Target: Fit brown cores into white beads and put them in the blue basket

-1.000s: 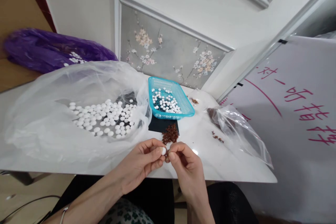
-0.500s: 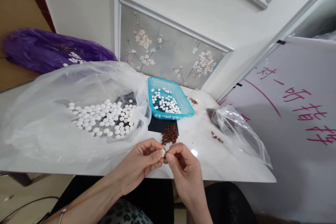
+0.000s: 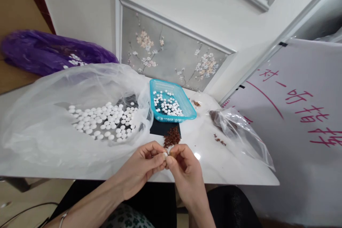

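Between the thumb and fingers of my left hand (image 3: 145,165) is a small white ball-like piece (image 3: 165,154), mostly covered by the fingertips. My right hand (image 3: 185,169) is pinched closed against it, and what its fingers hold, if anything, is hidden. Just beyond both hands lies a heap of small reddish-brown pieces (image 3: 172,136), partly on a black sheet (image 3: 157,128). A blue plastic basket (image 3: 189,114) behind the heap contains many white pieces. To the left, a large translucent bag (image 3: 42,121) lies spread with more white pieces (image 3: 92,117) in it.
A purple bag (image 3: 26,50) with white pieces sits at the back left. On the right of the white table (image 3: 213,164) are a clear plastic bag (image 3: 248,139) and a few brown bits (image 3: 219,140). A framed flower picture (image 3: 171,46) and a whiteboard (image 3: 288,121) stand behind.
My right hand's fingertips have come slightly closer to the left ones, covering more of the white piece. The view has shifted slightly; the other things look unmoved.
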